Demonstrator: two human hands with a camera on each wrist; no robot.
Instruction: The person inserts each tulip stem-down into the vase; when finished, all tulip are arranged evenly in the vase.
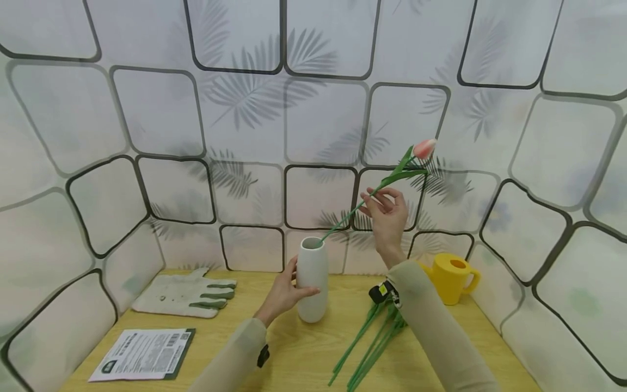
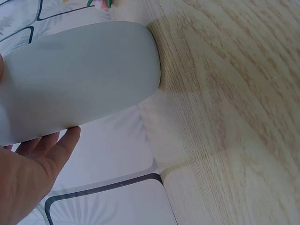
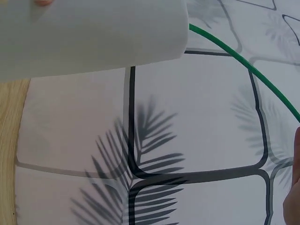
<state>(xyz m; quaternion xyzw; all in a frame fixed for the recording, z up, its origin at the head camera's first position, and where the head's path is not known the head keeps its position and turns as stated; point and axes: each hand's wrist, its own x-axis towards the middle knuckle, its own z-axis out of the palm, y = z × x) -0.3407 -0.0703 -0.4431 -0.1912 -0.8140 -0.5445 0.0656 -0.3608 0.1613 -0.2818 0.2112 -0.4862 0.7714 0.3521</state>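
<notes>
A tall white vase [image 1: 312, 283] stands upright on the table, and my left hand [image 1: 286, 291] grips its side, thumb across the front and fingers around the back. In the left wrist view the vase [image 2: 89, 75] fills the upper left, its base on the wood. My right hand [image 1: 389, 215] pinches the green stem of a pink tulip [image 1: 424, 148] between thumb and fingers, up and to the right of the vase. The tulip leans to the right, and its stem's lower end is inside the vase mouth. In the right wrist view the stem [image 3: 248, 65] bends out from the rim.
Several green stems [image 1: 374, 343] lie under my right forearm, their upper ends hidden. A yellow watering can [image 1: 448, 280] stands at the back right. On the left are pale work gloves [image 1: 181, 294] and a printed packet [image 1: 144, 354]. Patterned cloth walls [image 1: 320, 120] enclose the table.
</notes>
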